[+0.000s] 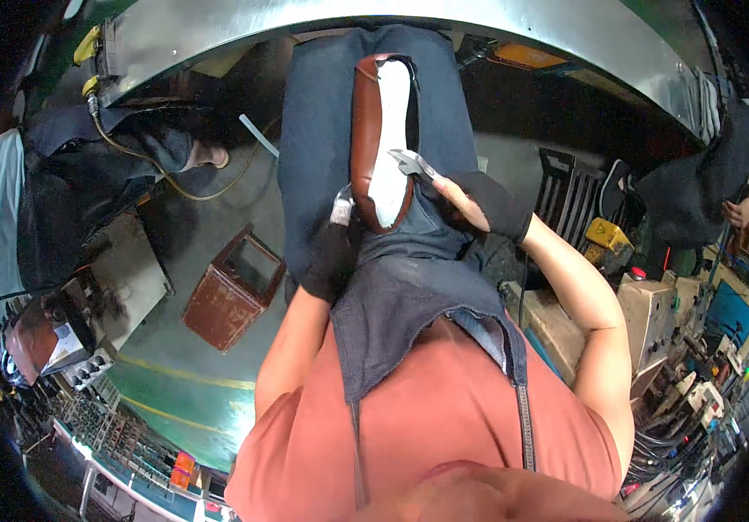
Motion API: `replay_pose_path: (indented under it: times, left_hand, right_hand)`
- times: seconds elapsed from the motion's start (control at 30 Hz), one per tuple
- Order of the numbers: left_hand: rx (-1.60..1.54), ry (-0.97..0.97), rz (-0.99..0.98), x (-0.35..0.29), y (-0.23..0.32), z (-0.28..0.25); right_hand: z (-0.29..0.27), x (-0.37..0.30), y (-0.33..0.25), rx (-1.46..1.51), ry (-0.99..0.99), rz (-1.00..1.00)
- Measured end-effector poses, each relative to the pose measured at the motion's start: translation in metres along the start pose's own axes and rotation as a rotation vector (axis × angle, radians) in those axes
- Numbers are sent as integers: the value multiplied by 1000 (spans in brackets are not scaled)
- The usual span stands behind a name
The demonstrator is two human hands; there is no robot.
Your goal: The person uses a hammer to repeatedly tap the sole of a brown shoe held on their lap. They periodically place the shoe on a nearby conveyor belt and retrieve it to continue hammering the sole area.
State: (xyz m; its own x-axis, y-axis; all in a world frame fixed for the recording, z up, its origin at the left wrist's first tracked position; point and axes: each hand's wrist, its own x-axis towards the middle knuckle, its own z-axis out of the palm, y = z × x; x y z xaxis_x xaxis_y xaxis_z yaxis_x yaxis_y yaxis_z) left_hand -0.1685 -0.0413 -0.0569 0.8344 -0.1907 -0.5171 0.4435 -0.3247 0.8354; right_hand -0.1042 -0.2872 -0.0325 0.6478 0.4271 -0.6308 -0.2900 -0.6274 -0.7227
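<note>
A brown leather shoe upper lies lengthwise across my lap, its white insole or sole board facing up. My left hand, in a black fingerless glove with a light wrap on the thumb, grips the near left side of the shoe; its other fingers are hidden. In my right hand, also in a black glove, is a metal tool with a curved, pointed head, which looks like lasting pincers. That head lies over the white sole, towards the shoe's right edge.
A metal-edged bench curves across the far side. On the floor to the left stands a brown stool. Machines with a control box stand at the right. Other people are on both sides; a hose hangs at left.
</note>
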Motion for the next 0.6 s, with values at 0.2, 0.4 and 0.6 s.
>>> replay_pose_path:
  times: [0.2, 0.4, 0.6]
  left_hand:
    - [-80, 276, 187, 38, -20, 27]
    - [31, 224, 179, 58, -24, 21]
    - [-626, -133, 2, 37, -47, 2]
  right_hand:
    - [-22, -1, -17, -165, -53, 63]
    - [-30, -21, -105, -340, 14, -335]
    - [-6, 3, -37, -179, -15, -278]
